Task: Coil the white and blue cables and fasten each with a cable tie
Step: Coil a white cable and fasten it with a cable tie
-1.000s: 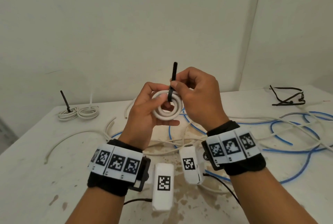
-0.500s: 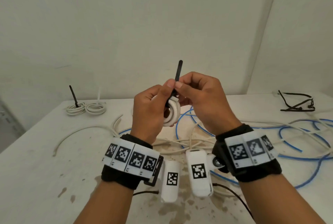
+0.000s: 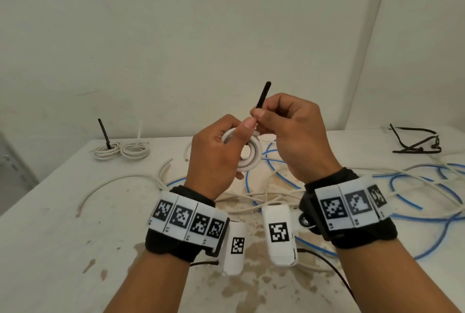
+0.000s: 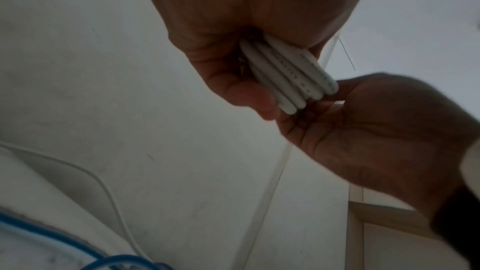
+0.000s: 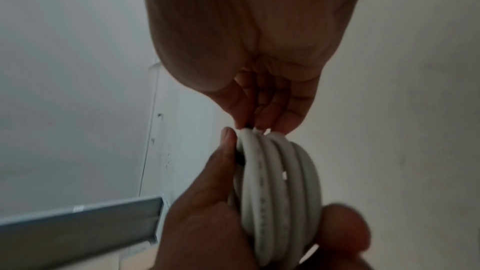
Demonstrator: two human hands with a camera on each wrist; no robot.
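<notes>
A coiled white cable (image 3: 247, 152) is gripped above the worktop (image 3: 50, 212) by the left hand (image 3: 216, 159). Faint print along its jacket cannot be read. A black cable tie (image 3: 262, 96) is pinched upright by the right hand (image 3: 297, 136). Square coded markers are worn on both wristbands (image 3: 186, 219).

- A bare workroom or makeshift bench space, not a lived-in home room.
- Plain off-white walls (image 3: 201, 35) meet in a corner, with nothing hung on them.
- A stained white table (image 3: 50, 224) carries loose white and blue cables (image 3: 402, 186), two tied coils (image 3: 120, 150) and spare black ties (image 3: 415, 144).
</notes>
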